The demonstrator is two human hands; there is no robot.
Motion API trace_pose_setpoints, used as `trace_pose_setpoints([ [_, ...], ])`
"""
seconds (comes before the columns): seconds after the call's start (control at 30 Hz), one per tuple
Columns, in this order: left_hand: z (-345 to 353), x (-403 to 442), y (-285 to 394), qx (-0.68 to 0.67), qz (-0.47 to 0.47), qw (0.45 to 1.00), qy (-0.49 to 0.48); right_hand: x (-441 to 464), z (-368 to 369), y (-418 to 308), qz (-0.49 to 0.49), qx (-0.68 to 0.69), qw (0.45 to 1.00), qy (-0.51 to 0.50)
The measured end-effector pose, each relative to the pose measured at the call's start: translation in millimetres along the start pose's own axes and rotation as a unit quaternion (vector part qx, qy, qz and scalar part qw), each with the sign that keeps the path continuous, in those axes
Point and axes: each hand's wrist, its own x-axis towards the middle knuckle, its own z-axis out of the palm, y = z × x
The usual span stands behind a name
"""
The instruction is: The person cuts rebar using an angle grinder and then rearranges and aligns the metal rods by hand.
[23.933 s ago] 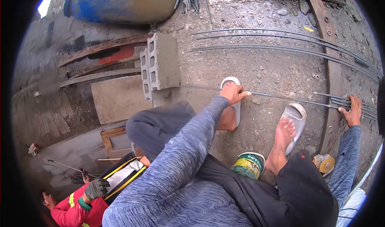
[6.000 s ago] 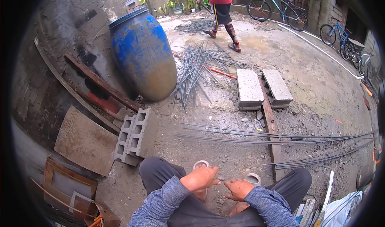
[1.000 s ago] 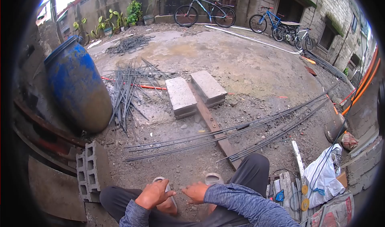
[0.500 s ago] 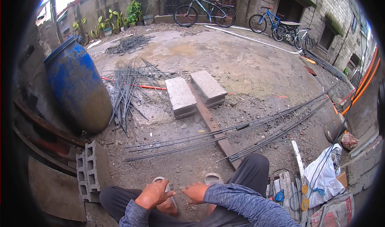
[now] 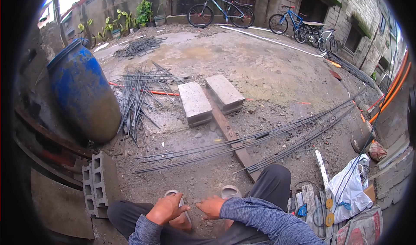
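My left hand [image 5: 167,209] hovers over my left foot, its fingers loosely spread and nothing in them. Close by on the right, my right hand [image 5: 211,207] hangs between my knees, fingers apart and also holding nothing. Ahead of my feet lies a wooden plank [image 5: 229,134] with metal pieces fixed on it. Long thin steel bars [image 5: 199,151] cross over the plank, and more bars [image 5: 286,145] lie beside them on the right. Two concrete blocks [image 5: 195,101] [image 5: 224,91] flank the plank's far end, one on each side.
A blue drum [image 5: 84,89] leans at left near upright hollow blocks [image 5: 94,186]. Cut bars [image 5: 136,98] lie piled beyond. At right are a white sack [image 5: 350,182], wood scraps [image 5: 308,199] and a blue tape measure [image 5: 302,210]. Bicycles [image 5: 221,12] stand along the far wall.
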Motion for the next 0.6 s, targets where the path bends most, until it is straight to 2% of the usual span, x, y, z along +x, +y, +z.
trace_pose_setpoints([
  [0.17, -2.3, 1.1, 1.9, 0.003, -0.02, 0.999, -0.031, 0.9, 1.1, 1.0, -0.001, -0.001, 1.0, 0.001],
  [0.6, -0.6, 1.3, 0.0, 0.003, -0.02, 0.999, -0.03, 1.4, 1.8, 2.2, -0.002, 0.007, 1.0, 0.005],
])
